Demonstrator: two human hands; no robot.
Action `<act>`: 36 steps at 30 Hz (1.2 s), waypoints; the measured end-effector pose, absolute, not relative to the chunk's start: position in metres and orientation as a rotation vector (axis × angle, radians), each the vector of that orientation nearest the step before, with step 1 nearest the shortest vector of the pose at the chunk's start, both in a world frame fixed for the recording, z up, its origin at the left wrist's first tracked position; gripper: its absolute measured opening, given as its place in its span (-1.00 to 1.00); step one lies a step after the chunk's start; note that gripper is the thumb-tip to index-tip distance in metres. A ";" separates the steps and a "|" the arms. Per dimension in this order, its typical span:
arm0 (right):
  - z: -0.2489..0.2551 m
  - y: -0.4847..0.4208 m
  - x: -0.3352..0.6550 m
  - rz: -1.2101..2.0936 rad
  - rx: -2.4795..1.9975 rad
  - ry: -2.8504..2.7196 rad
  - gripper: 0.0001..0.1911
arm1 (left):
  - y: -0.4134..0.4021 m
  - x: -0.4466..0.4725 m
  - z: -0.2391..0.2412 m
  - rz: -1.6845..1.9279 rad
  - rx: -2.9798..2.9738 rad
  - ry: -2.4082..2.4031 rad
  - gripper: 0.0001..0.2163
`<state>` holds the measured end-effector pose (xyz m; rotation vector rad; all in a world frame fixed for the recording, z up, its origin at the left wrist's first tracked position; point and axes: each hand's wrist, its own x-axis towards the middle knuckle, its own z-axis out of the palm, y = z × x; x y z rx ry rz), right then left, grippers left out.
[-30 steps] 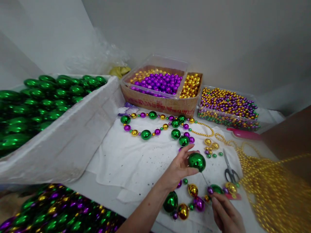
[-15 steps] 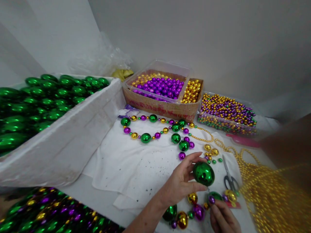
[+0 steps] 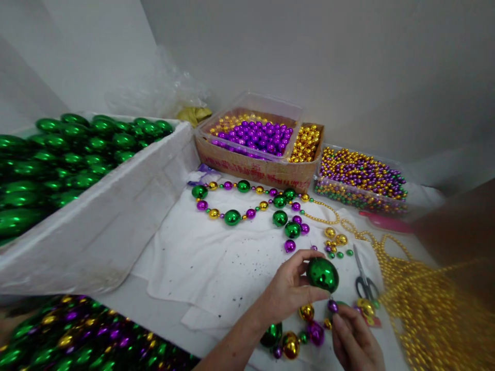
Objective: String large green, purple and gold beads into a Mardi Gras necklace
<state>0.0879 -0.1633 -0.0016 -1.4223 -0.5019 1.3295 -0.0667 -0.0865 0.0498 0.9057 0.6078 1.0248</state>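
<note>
My left hand holds a large shiny green bead between thumb and fingers. Just below it, my right hand pinches a small purple bead, close under the green one. A thin thread shows faintly near these beads. Beneath my hands a strand of large beads lies on the white cloth, with a gold bead, a purple bead and a green bead. Farther back lies a bead necklace with a thin gold chain of beads. Loose green and purple beads sit beside it.
At left stands a white foam box full of green beads. A cardboard box and a clear tub of small beads stand behind. Scissors lie right of my hands, near piled gold bead strings. Finished-looking strands fill the lower left.
My right hand has brought the small purple bead up closer beneath the green bead. My left hand keeps its hold on the green bead, slightly shifted.
</note>
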 end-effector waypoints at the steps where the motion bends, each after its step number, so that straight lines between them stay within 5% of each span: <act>1: 0.004 -0.162 0.085 1.314 -1.434 -0.555 -0.57 | -0.087 -0.067 0.048 1.036 0.890 0.615 -0.51; 5: 0.023 -0.152 0.078 1.208 -1.439 -0.933 -0.68 | -0.085 -0.074 0.050 1.119 0.894 0.749 -0.74; 13: 0.061 -0.123 0.101 0.882 -1.499 -1.584 -0.68 | -0.069 -0.094 0.084 1.359 1.106 0.845 -0.82; 23: 0.088 -0.094 0.083 1.214 -1.179 -1.430 -0.82 | -0.066 -0.064 0.136 1.370 1.330 0.557 -0.78; 28: 0.080 -0.087 0.081 1.382 -0.966 -1.019 -0.83 | -0.054 -0.064 0.102 1.000 1.238 0.482 -0.54; 36: 0.066 -0.091 0.085 1.303 -1.017 -0.752 -0.82 | -0.066 -0.056 0.057 0.714 1.417 0.645 -0.68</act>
